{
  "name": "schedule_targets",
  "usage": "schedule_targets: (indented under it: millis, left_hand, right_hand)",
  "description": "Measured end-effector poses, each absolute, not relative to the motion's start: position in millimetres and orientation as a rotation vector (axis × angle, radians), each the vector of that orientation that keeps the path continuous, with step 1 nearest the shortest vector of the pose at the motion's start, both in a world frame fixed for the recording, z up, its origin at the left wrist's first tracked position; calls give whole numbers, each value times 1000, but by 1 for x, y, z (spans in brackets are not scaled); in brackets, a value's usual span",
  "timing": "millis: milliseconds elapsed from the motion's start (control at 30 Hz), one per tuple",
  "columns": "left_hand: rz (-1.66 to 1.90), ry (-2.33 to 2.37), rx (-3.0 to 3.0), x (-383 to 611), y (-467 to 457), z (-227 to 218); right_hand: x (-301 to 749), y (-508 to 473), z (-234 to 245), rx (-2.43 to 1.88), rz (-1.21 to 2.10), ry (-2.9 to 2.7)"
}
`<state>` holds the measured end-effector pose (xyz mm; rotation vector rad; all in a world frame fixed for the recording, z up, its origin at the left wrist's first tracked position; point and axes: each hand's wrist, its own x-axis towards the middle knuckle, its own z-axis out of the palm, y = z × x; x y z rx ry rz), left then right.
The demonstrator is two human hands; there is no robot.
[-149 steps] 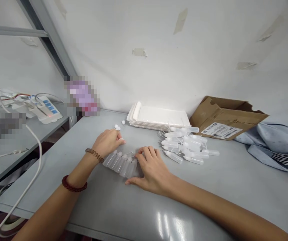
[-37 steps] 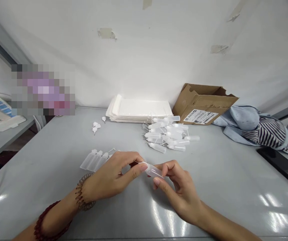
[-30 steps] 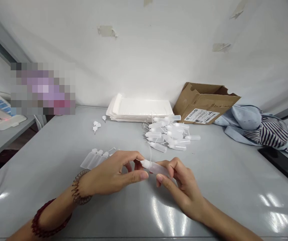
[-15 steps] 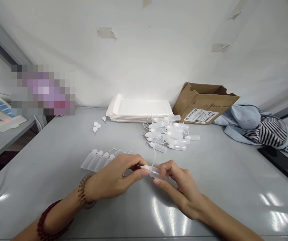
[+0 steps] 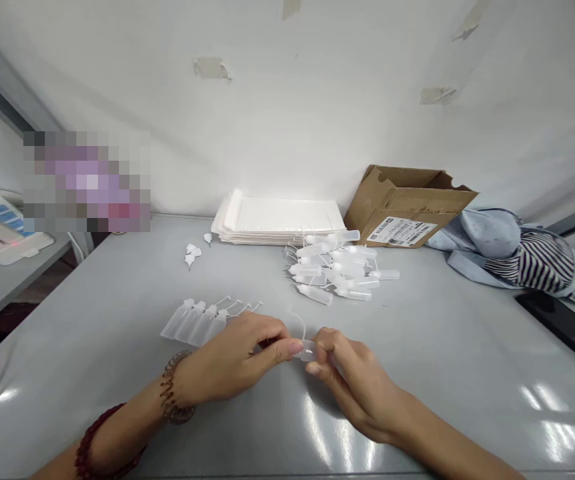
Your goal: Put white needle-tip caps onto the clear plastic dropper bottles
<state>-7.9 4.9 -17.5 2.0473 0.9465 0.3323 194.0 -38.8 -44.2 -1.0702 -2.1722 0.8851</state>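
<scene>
Between my two hands is a small translucent squeeze bottle (image 5: 308, 351), lying sideways above the table. My left hand (image 5: 247, 353) pinches its tip end, thumb and fingers covering the nozzle. The bottle's body is gripped by my right hand (image 5: 350, 373), which hides its base. A thin white cap strap curves up from the bottle's neck. Just beyond my left hand, several similar bottles (image 5: 192, 323) lie side by side in a row, partly covered by that hand. Farther back is a loose pile of needle-tip bottles (image 5: 337, 267).
White padded envelopes (image 5: 282, 217) are stacked against the wall. A cardboard box (image 5: 410, 207) stands beside them, with bundled cloth (image 5: 512, 247) and a black phone-like slab (image 5: 562, 327) to the right. Several loose white needle caps (image 5: 192, 252) lie at the back left of the grey table (image 5: 442, 347).
My left hand has closed farther over the bottle's tip, hiding the needle that showed before. My right hand's fingers have curled tighter round the body. Both hands are slightly lower.
</scene>
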Motion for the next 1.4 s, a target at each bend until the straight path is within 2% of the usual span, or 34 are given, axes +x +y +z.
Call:
schedule_targets:
  millis: [133,233,367,467,533,600,667,833,933,1033,1233,1400]
  left_hand:
    - [550,871,2184,-8,1,-22]
    - [629,834,2226,-9,-1,-23]
    - [512,806,2085,-8,-1,-17]
    - [515,789,2092,-8,-1,-14]
    - [554,786,2164,-8,-2,-15]
    - [571,804,2249,-9,-2,-19]
    - [580,849,2337,-10,-1,-24]
    - [721,987,2399,-15,5,-30]
    - [845,1247,2320,-24,14,-26]
    - [918,1600,2156,-36,26,-19]
    - [957,1914,2028,-63,48,-14]
    - [770,2100,2011,-80,59,-10]
  right_hand:
    - [198,-37,-36,-1253,1421,-1811]
    - [198,-32,-32,-1053,1843,-1423]
    - [197,-24,-35,-736,2324,-993]
    - [199,-19,-39,-657,2521,-840]
    - [199,-18,-41,-679,2520,-833]
    - [198,-20,-41,-757,2396,-922]
    - [196,-23,-39,-930,2119,-1160]
    - [203,-25,-35,-1246,1038,-1805]
    - [221,-11,-38,-1237,408,-1844]
    - [241,9,-45,-1327,16,-1902]
    - [251,28,-55,-1352,-244,-1996]
    - [248,26,-53,-1258,-353,-1953]
